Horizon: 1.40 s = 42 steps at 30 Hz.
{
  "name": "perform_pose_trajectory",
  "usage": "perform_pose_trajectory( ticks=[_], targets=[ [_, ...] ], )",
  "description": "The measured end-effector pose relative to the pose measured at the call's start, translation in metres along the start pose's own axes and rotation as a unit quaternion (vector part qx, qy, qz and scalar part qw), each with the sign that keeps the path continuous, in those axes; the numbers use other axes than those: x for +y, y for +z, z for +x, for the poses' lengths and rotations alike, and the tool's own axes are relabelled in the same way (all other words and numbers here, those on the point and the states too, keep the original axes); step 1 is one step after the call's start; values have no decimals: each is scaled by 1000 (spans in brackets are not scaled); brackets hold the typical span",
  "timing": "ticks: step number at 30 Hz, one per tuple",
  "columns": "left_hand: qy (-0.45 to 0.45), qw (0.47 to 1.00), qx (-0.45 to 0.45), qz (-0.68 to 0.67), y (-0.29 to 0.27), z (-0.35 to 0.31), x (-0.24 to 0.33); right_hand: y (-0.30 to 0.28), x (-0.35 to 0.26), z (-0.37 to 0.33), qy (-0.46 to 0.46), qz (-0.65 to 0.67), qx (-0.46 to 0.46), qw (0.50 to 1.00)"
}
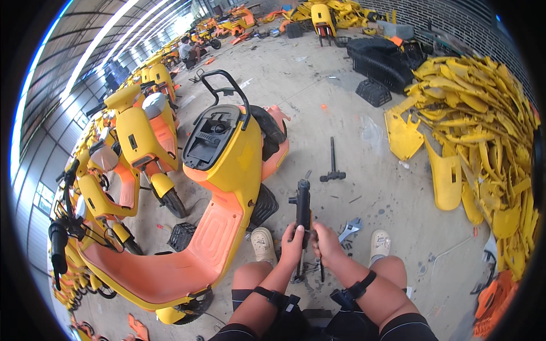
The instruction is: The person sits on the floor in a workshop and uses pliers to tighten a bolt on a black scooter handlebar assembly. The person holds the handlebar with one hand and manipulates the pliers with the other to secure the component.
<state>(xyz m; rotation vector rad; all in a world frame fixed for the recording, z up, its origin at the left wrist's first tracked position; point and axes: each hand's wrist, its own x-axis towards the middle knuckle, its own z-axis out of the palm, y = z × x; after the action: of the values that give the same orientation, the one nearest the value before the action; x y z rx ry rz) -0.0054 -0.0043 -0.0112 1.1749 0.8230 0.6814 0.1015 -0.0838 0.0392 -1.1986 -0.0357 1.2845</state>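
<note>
From the head camera we see our left hand and right hand both wrapped around a black fork stem that stands nearly upright on the concrete floor, between our two pale shoes. Each grip is closed on the lower part of the stem, left hand just beside the right. An adjustable wrench lies on the floor just right of our right hand. A second black stem lies further ahead. At our left stands a stripped yellow and orange scooter with its seat well open. Yellow body panels are heaped at the right.
</note>
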Motion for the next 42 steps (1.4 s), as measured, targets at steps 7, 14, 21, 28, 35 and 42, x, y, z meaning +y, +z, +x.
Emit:
perform_pose_trajectory(
  ticks=[7, 14, 21, 28, 35, 42],
  targets=[
    [-75, 992, -22, -102, 22, -12, 7, -8, -14, -1, -18, -77, -40, 996],
    [-23, 999, 37, -5, 28, 0, 7, -3, -7, 9, -99, -118, 43, 987],
    [-119, 991, 26, -53, 29, 6, 20, -5, -3, 22, -100, -92, 43, 990],
    [-150, 985, 36, -71, 19, 18, 18, 0, 2, 30, -136, -132, 39, 981],
    [-200, 964, 57, -167, 9, 13, 30, 15, 11, 22, -240, -228, 51, 942],
    [-251, 934, -35, -250, 14, 17, 31, 34, 8, 18, -297, -205, 130, 923]
  ],
)
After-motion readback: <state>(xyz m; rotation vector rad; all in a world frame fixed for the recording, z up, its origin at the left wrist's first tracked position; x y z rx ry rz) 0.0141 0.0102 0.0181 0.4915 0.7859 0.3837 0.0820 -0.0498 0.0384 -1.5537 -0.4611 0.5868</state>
